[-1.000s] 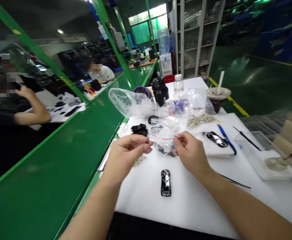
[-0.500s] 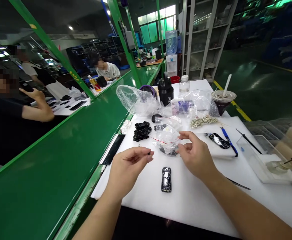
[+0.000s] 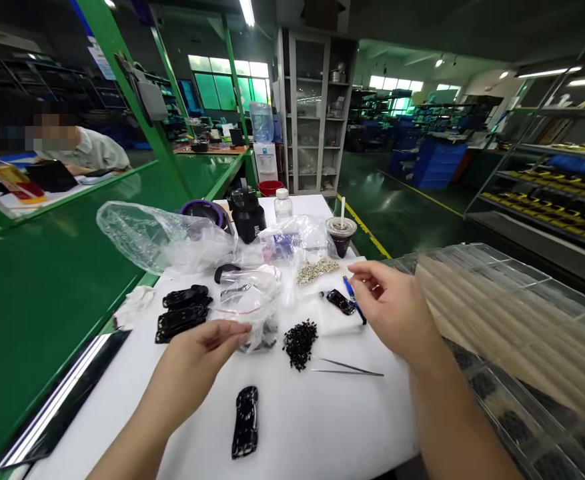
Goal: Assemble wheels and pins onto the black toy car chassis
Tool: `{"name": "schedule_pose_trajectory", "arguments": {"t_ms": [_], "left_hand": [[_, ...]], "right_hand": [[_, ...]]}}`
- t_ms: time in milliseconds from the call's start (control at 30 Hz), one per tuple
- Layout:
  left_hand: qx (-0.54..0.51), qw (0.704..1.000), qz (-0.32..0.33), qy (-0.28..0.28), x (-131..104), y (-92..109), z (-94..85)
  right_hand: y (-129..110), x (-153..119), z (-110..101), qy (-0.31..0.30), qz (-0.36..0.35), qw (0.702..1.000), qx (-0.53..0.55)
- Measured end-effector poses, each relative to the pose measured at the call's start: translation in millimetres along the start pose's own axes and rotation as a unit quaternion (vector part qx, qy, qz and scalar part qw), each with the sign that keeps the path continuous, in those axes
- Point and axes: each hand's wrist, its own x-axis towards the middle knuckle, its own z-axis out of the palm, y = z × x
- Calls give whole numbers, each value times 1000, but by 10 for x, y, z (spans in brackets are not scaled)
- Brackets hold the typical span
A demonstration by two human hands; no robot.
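Observation:
My left hand is closed in a pinch at the front of a clear zip bag. Whatever its fingertips hold is too small to make out. My right hand hovers on the right with bent fingers, its thumb and forefinger slightly apart and nothing visible between them. Close to those fingertips lies a blue pen-like tool, beside a glossy black car-shaped piece. A black toy car body rests at the front of the table. Between my hands are a heap of tiny black parts and metal tweezers.
More black car bodies lie at left. Behind are a large plastic bag, a black bottle, a clear bottle, pale small parts and a drink cup. Clear trays stand right; a co-worker sits left.
The view has swung right, bringing the black heap and the trays into sight. My left hand, which held a tiny black piece, stays pinched. My right hand has moved away from the zip bag.

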Motion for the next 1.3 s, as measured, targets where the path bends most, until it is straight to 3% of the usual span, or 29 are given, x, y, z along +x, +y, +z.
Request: {"name": "schedule_pose_trajectory", "arguments": {"t_ms": [100,233,333,533,733,833,967,1033,1100,1133,1200,1300], "left_hand": [[10,999,31,-28,284,87,85],[-25,996,61,-64,459,-21,238],[-65,994,68,-61,459,-151,255],[-183,982,38,11,452,-236,173],[-260,965,46,-13,440,-237,195],[-279,958,58,-33,376,-204,180],[-309,941,83,-107,240,-106,116],[-323,928,98,-156,165,-51,103],[-337,910,110,-214,102,-12,114],[-350,897,109,-248,80,0,124],[-379,868,100,-306,58,7,142],[-401,849,85,-335,66,-3,138]], "right_hand": [[136,-49,160,-106,48,983,-145],[314,-217,531,-149,82,960,-221],[427,-288,674,-147,101,950,-256],[459,-265,715,-125,117,941,-292],[414,-204,803,-95,123,944,-290],[360,-218,704,-68,133,952,-269],[131,-350,378,-43,121,974,-186],[-20,-410,264,-69,90,988,-107],[-150,-411,253,-128,61,988,54],[-197,-380,287,-163,49,973,157],[-246,-258,416,-216,32,912,347],[-231,-21,677,-246,12,855,456]]}}
